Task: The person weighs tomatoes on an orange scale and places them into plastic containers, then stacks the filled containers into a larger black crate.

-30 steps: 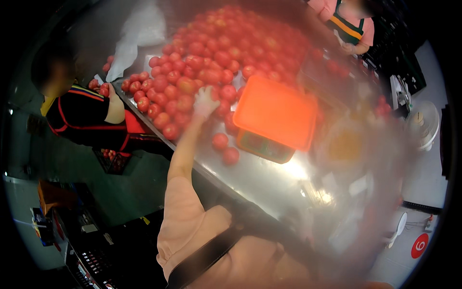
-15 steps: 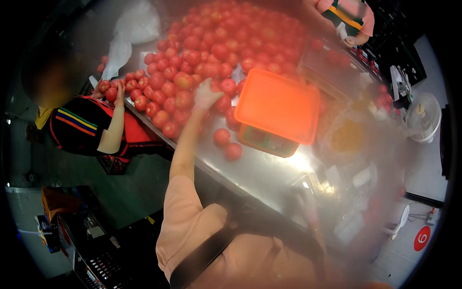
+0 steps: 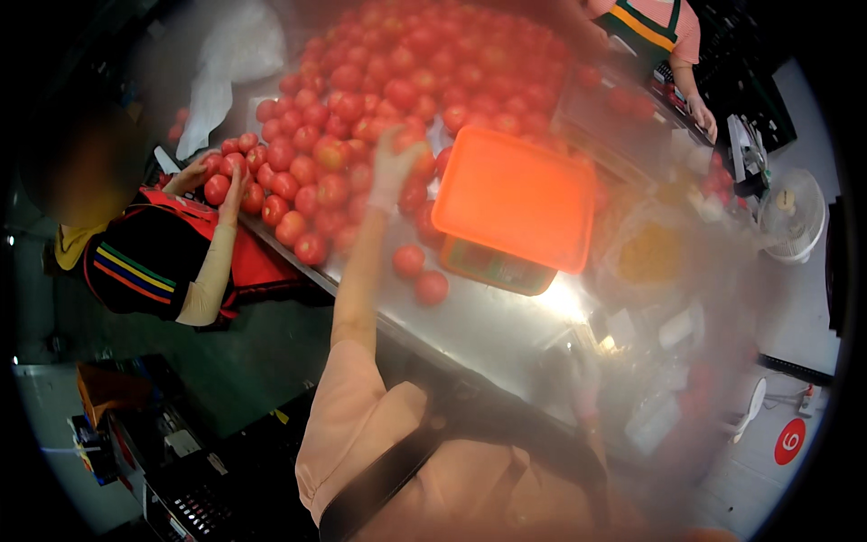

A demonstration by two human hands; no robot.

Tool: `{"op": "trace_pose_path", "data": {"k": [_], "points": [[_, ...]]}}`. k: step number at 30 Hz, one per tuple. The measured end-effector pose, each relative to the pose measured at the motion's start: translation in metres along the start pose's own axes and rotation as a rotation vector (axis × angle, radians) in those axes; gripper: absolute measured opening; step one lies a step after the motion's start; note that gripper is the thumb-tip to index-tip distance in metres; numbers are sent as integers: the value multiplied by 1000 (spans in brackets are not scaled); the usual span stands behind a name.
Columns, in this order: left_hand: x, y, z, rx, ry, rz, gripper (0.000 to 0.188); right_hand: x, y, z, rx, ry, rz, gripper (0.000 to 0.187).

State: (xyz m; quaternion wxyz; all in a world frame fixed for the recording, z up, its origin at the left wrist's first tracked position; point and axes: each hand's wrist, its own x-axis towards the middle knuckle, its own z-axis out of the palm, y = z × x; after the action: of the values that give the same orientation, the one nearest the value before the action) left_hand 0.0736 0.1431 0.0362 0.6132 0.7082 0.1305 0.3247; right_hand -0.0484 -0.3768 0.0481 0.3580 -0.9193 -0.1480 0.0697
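My left hand (image 3: 392,172) reaches into the heap of red tomatoes (image 3: 330,155), its fingers curled round a tomato (image 3: 420,161) at the right side of the heap. Haze softens that spot. Two loose tomatoes (image 3: 432,288) lie on the metal table nearer to me. To the right of my left hand, an orange tray (image 3: 517,200) rests on top of a scale (image 3: 498,267) with a greenish panel. My right hand (image 3: 585,375) is low over the table at the right, close to clear plastic packaging (image 3: 652,423). Blur hides its fingers.
At the left, a co-worker's hands (image 3: 233,185) hold tomatoes at the table's edge. Another person's hand (image 3: 701,117) is at the far right. A white plastic bag (image 3: 242,50) lies at the far left, and a white fan (image 3: 793,217) stands at the right.
My left hand has moved slightly up and right, with a tomato now in its fingers. The far person's hand has swung down to the right. The view has shifted a little.
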Motion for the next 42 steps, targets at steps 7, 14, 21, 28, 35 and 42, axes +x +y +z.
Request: {"op": "trace_pose_path", "data": {"k": [7,14,21,28,35,42], "points": [[-15,61,127,924,-406,414,55,19,-21,-4,-1,-4,-11,21],[-13,75,132,840,-647,251,58,20,-22,5,22,40,10,19],[3,63,113,735,-297,192,60,30,-24,6,57,105,-39,18],[74,43,31,999,157,120,60,36,-37,-4,-7,121,-29,16],[124,14,-52,1136,113,-73,62,48,-69,5,77,122,58,14],[143,22,-22,1581,-80,296,45,61,-83,18,28,101,37,13]]}}
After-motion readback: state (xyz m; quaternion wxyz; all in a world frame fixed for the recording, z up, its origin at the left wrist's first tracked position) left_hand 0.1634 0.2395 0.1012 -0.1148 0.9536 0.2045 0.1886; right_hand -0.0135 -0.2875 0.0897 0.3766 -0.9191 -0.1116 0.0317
